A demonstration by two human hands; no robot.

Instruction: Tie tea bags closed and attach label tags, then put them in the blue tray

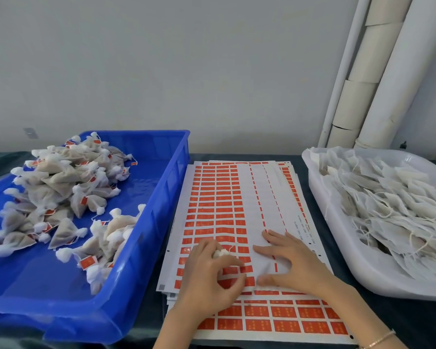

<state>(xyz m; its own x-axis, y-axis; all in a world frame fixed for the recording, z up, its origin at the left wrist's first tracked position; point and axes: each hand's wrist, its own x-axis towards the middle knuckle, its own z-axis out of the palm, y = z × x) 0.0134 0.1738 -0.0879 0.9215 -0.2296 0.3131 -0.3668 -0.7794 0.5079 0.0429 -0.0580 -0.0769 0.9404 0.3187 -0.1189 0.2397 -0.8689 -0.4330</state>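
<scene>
**Label step in hand, tag not yet on the bag**

Holding one tea bag point(222, 253) in left hand point(209, 270): fingers curled round it, white gathered neck poking out at 12 o'clock of the knuckles. Picking with thumb and forefinger tips point(238, 267) at an orange label point(247, 268) at 3 o'clock of that hand. Lifted or stuck down, cannot tell. No string or knot visible either, so no call on whether the tie is finished.

Pinning the label sheet point(219, 197) with right hand point(290, 260): fingers straight, spread wide, palm down on the stripped white strip, just beside left hand at its 3 o'clock. Gripping nothing there. Thin bracelet point(380, 337) on that wrist.

Judging the step: tying likely over, label attach under way. Next move, as a guess: hold sheet down, peel one label clean without tearing it or dragging neighbours, fold it over the bag's string, then carry the bag to 9 o'clock and drop it in the blue tray point(176, 172).

Outward:
- Stack of sheets under both hands, centre of dark tabletop point(425, 313), running to 12 o'clock. Orange columns on its 9 o'clock side, stripped columns on its 3 o'clock side.
- Blue tray at 9–10 o'clock, just beside the stack, heaped with finished tagged bags point(61, 177).
- White tray point(340, 250) at 2–3 o'clock, apart from the stack, full of flat untied bags point(388, 202) with loose strings.
- Plenty left there, so probably mid-run.
</scene>
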